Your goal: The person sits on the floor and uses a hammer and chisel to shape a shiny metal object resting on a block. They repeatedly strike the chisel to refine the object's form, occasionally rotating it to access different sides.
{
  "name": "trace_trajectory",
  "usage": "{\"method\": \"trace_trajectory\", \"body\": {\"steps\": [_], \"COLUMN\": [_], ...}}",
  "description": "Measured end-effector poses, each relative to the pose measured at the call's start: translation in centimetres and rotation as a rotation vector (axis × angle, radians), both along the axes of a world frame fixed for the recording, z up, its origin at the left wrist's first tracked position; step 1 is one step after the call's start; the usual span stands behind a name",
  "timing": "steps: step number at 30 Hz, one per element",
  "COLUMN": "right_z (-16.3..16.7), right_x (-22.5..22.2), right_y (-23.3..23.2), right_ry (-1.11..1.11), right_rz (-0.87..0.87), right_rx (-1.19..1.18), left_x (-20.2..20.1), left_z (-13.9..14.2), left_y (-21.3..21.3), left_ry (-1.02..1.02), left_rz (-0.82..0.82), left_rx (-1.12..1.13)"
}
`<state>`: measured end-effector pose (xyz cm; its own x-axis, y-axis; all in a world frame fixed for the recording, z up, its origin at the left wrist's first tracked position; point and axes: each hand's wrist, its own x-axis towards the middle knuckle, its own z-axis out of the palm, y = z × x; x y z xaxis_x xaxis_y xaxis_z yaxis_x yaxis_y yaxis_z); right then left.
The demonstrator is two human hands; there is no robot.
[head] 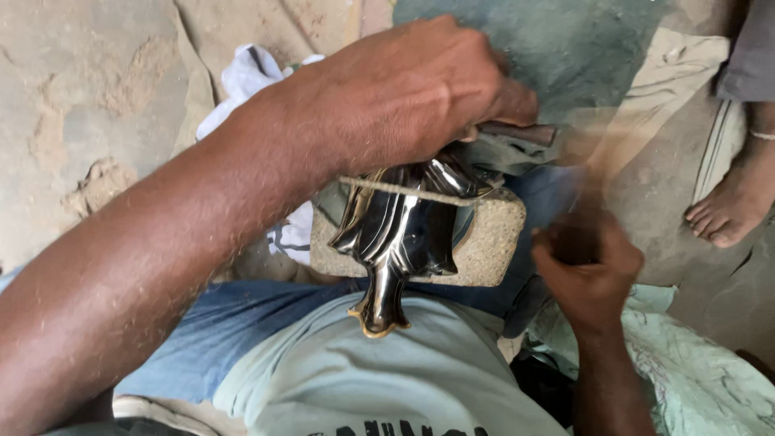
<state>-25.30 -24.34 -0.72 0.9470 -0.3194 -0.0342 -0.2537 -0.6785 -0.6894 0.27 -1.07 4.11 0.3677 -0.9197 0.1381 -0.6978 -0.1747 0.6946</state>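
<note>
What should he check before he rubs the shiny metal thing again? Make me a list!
1. Left hand presses on the top of the shiny dark metal casting: ok.
2. Casting rests on the rough stone block on the lap: ok.
3. Taut cord runs across the casting: ok.
4. Right hand grip on its tool: cannot tell, blurred.
5. Another person's bare foot stays apart from the work: ok.
6. Casting's narrow end lies against the shirt: cannot tell if steady.
</note>
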Motion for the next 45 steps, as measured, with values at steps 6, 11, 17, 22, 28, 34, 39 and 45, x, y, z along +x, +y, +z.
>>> {"method": "trace_trajectory", "body": {"steps": [6, 11, 17, 22, 28, 34, 39, 45], "right_z": [0.8, 1.8, 2.5, 2.7, 4.0, 5.9, 8.3, 7.4], "right_x": [0.6, 1.9, 2.9, 2.7, 3.2, 5.5, 7.6, 10.5], "right_y": [0.2, -0.7, -1.5, -0.5, -0.2, -1.3, -2.8, -6.8], "right_ry": [-0.148, -0.259, -0.062, -0.113, -0.098, -0.01, -0.021, 0.293], "right_rz": [-0.078, -0.067, 0.033, -0.019, 0.154, 0.238, 0.327, 0.078], "right_rx": [0.436, 0.532, 0.229, -0.021, -0.281, -0.272, -0.318, -0.235], "left_x": [0.9, 1.0, 1.0, 0.8, 0.6, -0.3, -0.6, -2.1], "left_z": [-0.7, -1.3, -1.1, -0.9, -0.5, -1.1, -2.5, -3.8], "left_y": [1.8, 1.4, 1.3, 1.3, 1.5, 2.0, 2.7, 3.6], "left_ry": [0.129, 0.002, -0.024, 0.042, 0.045, 0.018, -0.005, 0.012], "left_rz": [0.077, 0.054, 0.034, 0.047, 0.007, 0.09, 0.148, 0.319], "left_rx": [-0.075, -0.17, -0.249, -0.161, -0.159, -0.157, -0.298, -0.33]}}
